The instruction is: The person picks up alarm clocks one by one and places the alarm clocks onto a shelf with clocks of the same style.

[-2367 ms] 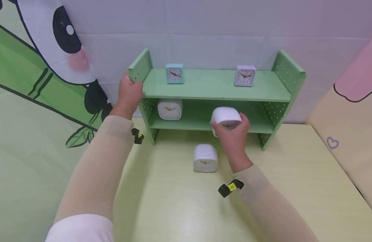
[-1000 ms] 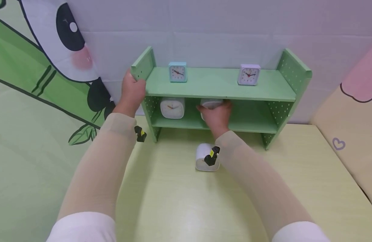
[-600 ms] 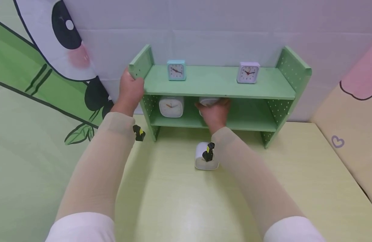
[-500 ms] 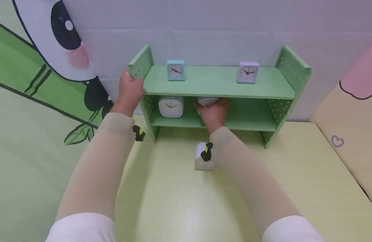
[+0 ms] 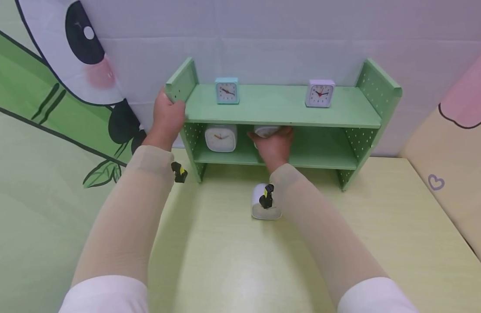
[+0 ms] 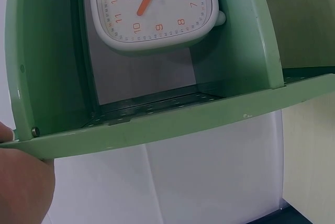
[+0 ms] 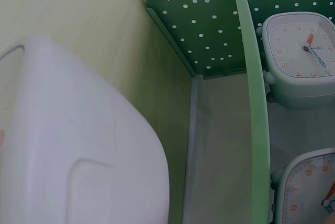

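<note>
On the lower level of the green shelf (image 5: 244, 104), my right hand (image 5: 275, 150) grips a white alarm clock (image 5: 266, 130), mostly covered by the fingers in the head view. Part of its dial shows in the right wrist view. My left hand (image 5: 168, 119) holds the shelf's left side panel near the top front corner. Left of the gripped clock, a second white alarm clock (image 5: 221, 138) faces forward on the same level. A third white alarm clock (image 5: 259, 212) stands on the table in front, partly hidden by the black wrist camera.
A light blue clock (image 5: 227, 91) stands left on the shelf's top level, a lilac clock (image 5: 320, 93) on the right. The shelf stands on a pale wooden table (image 5: 217, 256), before a printed cloth backdrop (image 5: 275, 48).
My right hand has carried its clock from the shelf's front into the lower level, then shifted it slightly left. The left hand keeps its hold on the side panel.
</note>
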Available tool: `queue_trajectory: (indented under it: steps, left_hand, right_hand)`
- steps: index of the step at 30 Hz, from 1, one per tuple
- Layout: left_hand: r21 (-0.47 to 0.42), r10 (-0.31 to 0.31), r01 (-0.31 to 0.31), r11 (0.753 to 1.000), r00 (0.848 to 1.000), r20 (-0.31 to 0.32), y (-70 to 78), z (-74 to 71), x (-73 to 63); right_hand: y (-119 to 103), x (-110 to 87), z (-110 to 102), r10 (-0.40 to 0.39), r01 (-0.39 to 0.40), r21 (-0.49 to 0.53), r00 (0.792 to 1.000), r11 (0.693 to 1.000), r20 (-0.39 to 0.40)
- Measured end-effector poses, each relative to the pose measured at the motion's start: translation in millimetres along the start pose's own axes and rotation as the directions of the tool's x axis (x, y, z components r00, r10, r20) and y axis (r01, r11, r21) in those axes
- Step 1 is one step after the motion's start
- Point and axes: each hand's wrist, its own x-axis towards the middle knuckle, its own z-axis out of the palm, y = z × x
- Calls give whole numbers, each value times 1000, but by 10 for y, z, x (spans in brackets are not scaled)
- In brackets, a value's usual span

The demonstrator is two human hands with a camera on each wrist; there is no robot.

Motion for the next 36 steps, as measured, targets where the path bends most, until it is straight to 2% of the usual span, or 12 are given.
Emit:
queue_trajectory:
  steps: [11,20,26,30,36]
  left_hand:
    - [6,-13,13,1000,1000,3,13,33,7]
    - [3,-40,40,999,999,-5,-2,15,13]
    - [6,-29,29,1000,1000,-6,6,13,4]
    - [4,-23,23,1000,1000,-7,13,14,3]
    - [14,-22,22,1000,1000,-11,23,6,3]
  right_hand:
    - [-33,23,-176,-90,87,-72,995,994,-44]
    - [-128,-83,-344,-25,24,-61,1000,998,-12]
    - [-78,-220,-471,15,-15,-1,999,1000,33]
    - [17,-351,-542,-18,16,51,999,999,33]
    - [155,-610,-578,-63,61,77,997,995,35]
